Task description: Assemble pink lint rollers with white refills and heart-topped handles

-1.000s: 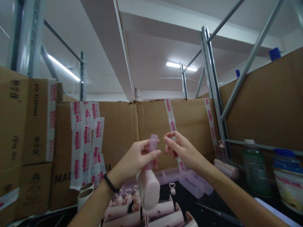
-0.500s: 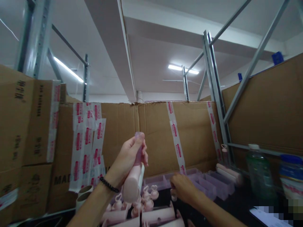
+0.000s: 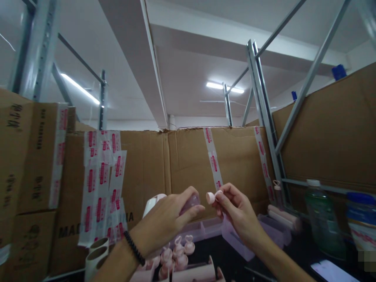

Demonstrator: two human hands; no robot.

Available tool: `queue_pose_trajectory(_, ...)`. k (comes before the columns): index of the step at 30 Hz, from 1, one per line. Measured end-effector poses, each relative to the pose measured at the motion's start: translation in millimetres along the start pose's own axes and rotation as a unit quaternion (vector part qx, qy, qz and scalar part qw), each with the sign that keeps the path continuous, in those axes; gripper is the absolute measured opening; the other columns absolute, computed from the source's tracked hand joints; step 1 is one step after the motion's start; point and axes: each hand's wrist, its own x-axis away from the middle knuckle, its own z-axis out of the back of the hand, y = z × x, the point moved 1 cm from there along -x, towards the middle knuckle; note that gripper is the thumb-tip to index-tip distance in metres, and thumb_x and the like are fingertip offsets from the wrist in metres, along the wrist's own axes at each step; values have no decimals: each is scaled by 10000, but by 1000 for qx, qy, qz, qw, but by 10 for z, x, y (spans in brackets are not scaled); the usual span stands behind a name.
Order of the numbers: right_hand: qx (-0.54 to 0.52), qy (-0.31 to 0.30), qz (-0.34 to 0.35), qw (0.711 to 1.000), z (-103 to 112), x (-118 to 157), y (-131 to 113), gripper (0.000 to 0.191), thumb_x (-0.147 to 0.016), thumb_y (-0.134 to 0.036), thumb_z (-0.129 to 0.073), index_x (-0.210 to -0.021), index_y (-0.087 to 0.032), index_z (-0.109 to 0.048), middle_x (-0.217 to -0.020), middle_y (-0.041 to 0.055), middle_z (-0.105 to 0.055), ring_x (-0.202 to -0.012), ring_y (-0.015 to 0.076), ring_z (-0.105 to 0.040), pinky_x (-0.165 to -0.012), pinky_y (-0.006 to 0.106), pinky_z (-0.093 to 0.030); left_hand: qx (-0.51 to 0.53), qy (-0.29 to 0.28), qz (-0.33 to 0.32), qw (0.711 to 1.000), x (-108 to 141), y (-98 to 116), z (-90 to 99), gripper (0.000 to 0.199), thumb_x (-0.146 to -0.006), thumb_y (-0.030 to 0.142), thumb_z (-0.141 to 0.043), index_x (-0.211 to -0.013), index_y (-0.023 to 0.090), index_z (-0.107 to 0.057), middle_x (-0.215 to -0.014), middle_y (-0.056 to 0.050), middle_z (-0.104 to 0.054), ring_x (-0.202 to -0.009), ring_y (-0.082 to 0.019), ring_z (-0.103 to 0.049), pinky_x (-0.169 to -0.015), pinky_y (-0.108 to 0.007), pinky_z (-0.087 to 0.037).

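Observation:
My left hand (image 3: 173, 215) is wrapped round a pink bottle (image 3: 152, 201) with a translucent purple end (image 3: 190, 201). The bottle lies tilted nearly sideways; most of its body is hidden behind the hand. Between the thumb and fingers of my right hand (image 3: 237, 207) is a small pale pink cap (image 3: 210, 197) with a loop on it, a short gap from the purple end. Below my left hand, several pink caps with heart-shaped loops (image 3: 181, 261) lie grouped on the dark table (image 3: 211, 254). Pink cylindrical parts (image 3: 194, 273) lie in front of them.
Translucent purple trays (image 3: 237, 239) lie behind and below my right hand. To the right stand a green bottle (image 3: 324, 223), a blue-lidded jar (image 3: 361, 215) and a phone (image 3: 335, 271). Cardboard tubes (image 3: 98, 250) are at left. A taped cardboard wall (image 3: 188, 168) closes the back.
My right hand has risen from the table with the cap in its fingers. My left hand has lowered and tipped the bottle, turning the purple end toward the right hand.

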Motion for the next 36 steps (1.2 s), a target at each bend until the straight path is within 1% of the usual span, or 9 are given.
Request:
queue_pose_trajectory(2, -16, -17, -2, 1000, -33, 37, -18, 246, -915, -397, -652, -825, -200, -535, -728, -24, -627, -557, 90, -555, -529, 210, -441, -30, -30, -10, 999, 9, 54, -27, 370, -971, 567, -390, -995, 248, -576, -824, -5, -706, -763, -229, -663, -681, -334, -352)
queue_pose_trajectory(5, -23, -42, -8, 999, -79, 72, -12, 236, -908, -380, -664, -822, -201, -537, -682, -37, -609, -542, 92, -548, -516, 213, -441, -71, -45, -19, 996, 13, 99, -73, 404, -980, 576, -345, -966, 239, -568, -852, -22, -724, -801, -265, -692, -681, -348, -342)
queue_pose_trajectory(8, -21, -57, -13, 998, -114, 88, -25, 190, -903, -367, -671, -926, -197, -588, -674, -44, -604, -545, 91, -550, -513, 208, -434, -89, -53, -28, 994, 5, 93, -114, 379, -992, 545, -346, -964, 238, -567, -884, -32, -735, -832, -271, -702, -681, -349, -347)
queue_pose_trajectory(10, 4, -62, -18, 998, -130, 93, -37, 199, -906, -371, -664, -961, -184, -629, -651, -42, -595, -543, 92, -548, -514, 206, -429, -99, -59, -27, 993, -5, 80, -130, 365, -991, 535, -365, -959, 232, -566, -900, -47, -740, -851, -280, -705, -682, -352, -358)
queue_pose_trajectory(14, 39, -53, -26, 998, -144, 105, -16, 258, -928, -420, -619, -857, -173, -636, -584, -37, -578, -506, 97, -534, -482, 207, -398, -129, -71, -30, 989, -25, 75, -149, 359, -994, 522, -368, -934, 219, -551, -888, -67, -740, -818, -304, -711, -633, -351, -357)
queue_pose_trajectory(19, 81, -27, -13, 996, -167, 140, 4, 298, -946, -444, -586, -834, -170, -617, -571, -37, -560, -500, 94, -499, -482, 210, -364, -180, -56, -37, 981, -27, 77, -177, 410, -991, 559, -314, -925, 223, -538, -821, -69, -736, -746, -315, -714, -567, -345, -318)
queue_pose_trajectory(23, 113, -11, 6, 993, -201, 176, -42, 296, -950, -434, -581, -834, -168, -637, -612, -28, -560, -549, 105, -507, -515, 219, -374, -184, -55, -39, 981, -1, 70, -173, 471, -977, 607, -271, -919, 224, -538, -794, -71, -731, -712, -302, -712, -562, -347, -326)
queue_pose_trajectory(30, 148, -12, 32, 988, -193, 199, -79, 255, -946, -410, -589, -875, -179, -671, -631, -28, -566, -559, 118, -514, -518, 238, -369, -175, -64, -53, 981, 23, 99, -113, 476, -982, 601, -258, -938, 217, -538, -830, -75, -725, -774, -304, -714, -576, -348, -342)
queue_pose_trajectory(36, 161, -27, 41, 986, -162, 197, -135, 232, -949, -380, -587, -874, -183, -682, -625, -28, -568, -551, 114, -503, -510, 238, -363, -157, -62, -47, 985, 5, 153, -63, 491, -965, 634, -274, -910, 226, -542, -758, -52, -699, -748, -285, -695, -555, -329, -298)
